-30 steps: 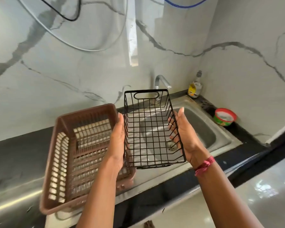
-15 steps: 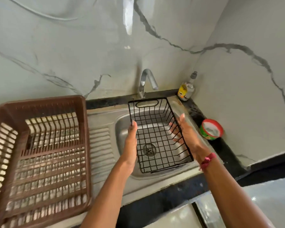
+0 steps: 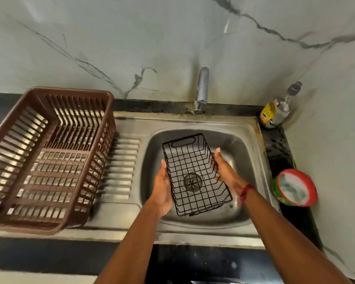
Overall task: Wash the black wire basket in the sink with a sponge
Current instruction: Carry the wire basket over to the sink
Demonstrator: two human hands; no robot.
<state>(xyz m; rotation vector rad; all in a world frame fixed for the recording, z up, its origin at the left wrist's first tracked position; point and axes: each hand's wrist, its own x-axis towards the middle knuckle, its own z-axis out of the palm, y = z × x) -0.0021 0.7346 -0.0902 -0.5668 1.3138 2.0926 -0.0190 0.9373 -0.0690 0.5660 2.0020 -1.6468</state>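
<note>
I am wearing the only camera on my head, and it is looking forward and steeply down onto the steel sink (image 3: 193, 124), near enough that my forearms are coming in from the bottom edge. My left hand (image 3: 162, 187) and right hand (image 3: 226, 173) are sitting near mid-frame at the black wire basket (image 3: 184, 154). The wide lens is also taking in the brown dish rack (image 3: 70, 92) at left, the tap (image 3: 202, 89) against the marble wall (image 3: 131, 37) ahead, and the red-rimmed tub (image 3: 293, 188) at right.
</note>
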